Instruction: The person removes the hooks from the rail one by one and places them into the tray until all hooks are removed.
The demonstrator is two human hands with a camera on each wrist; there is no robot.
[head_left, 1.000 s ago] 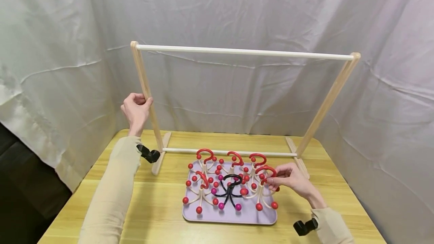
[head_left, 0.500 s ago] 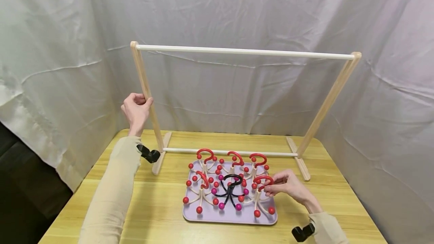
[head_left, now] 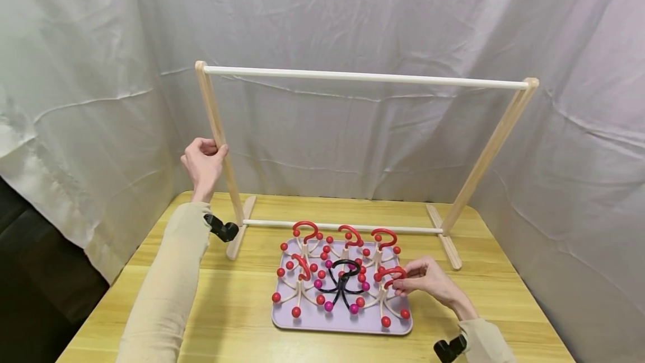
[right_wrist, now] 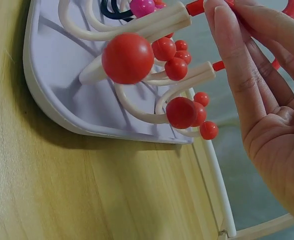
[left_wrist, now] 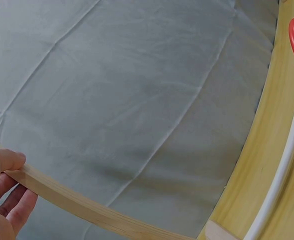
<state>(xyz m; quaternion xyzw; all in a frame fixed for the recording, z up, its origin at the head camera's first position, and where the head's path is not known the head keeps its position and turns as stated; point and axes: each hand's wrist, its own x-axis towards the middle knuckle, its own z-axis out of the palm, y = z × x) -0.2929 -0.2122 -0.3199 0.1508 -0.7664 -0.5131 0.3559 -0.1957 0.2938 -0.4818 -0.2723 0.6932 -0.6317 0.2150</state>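
My left hand pinches the left wooden upright of a rack, thumb in front and fingers behind, as the left wrist view shows. My right hand holds a red-topped hanging hook by its curved red top, between thumb and fingers. Its cream arms end in red balls and spread low over the front right of a lilac tray. Beside it on the tray stands a black hanging hook with magenta balls. Several other red-topped hooks, among them one at front left, share the tray.
The rack spans the back of the wooden table, with a white top bar and a white lower bar. Its right upright stands behind my right hand. Grey curtains enclose the back and sides.
My right hand has moved down and slightly left, lowering the held hook toward the tray; its red top has turned a little. The left hand keeps its grip on the upright.
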